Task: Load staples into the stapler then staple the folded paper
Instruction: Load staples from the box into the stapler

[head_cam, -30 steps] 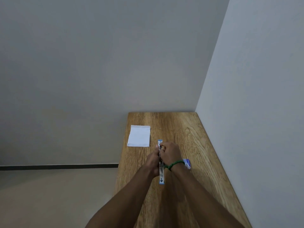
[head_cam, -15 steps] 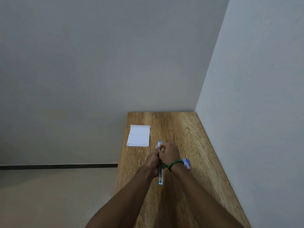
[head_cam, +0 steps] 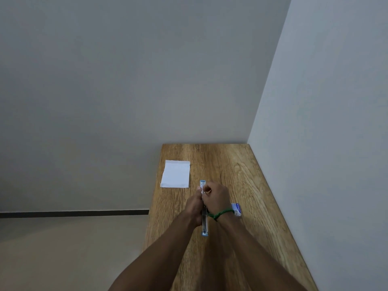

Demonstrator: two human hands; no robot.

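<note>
So both hands are bunched up around the stapler in the middle of the table, roughly halfway between the left and right edges. The left hand is wrapped on the stapler's left side, and the right hand, the one with the green wrist band, has its fingers curled in at the far end like it's pinching something tiny. Probably a strip of staples, but it's way too small to tell. The stapler looks flipped open flat: a long thin silver rail with blue tips, its long axis running straight away from the person toward the far edge, one blue end poking out past the knuckles and the other below the wrists. A small blue and white box, the staple box by the look of it, sits just right of the right wrist. The folded paper is lying flat by the left edge, beyond the hands and off to the left, so the left hand is the nearer one to grab it. It's plain white with a folded flap along its far side. Loading doesn't look finished yet.
</note>
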